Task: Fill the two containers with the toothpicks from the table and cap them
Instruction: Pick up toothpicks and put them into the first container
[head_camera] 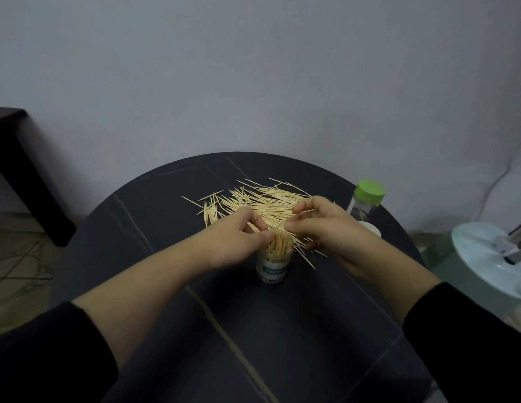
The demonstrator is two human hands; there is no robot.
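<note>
An open clear container (273, 264) with a teal label stands mid-table, packed with upright toothpicks. My left hand (236, 242) pinches at its rim from the left, thumb and forefinger closed at the toothpick tips. My right hand (323, 225) hovers just right of the rim, fingers curled over loose toothpicks; whether it holds any I cannot tell. A spread pile of toothpicks (259, 200) lies behind the hands. A second clear container (365, 203) with a green cap stands at the right edge. A white lid (371, 228) lies beside it, partly hidden by my right hand.
The round black table (224, 330) has pale veins and a near edge out of view. A white fan base (494, 257) sits off the table to the right. A dark bench (18, 170) stands at the left against the grey wall.
</note>
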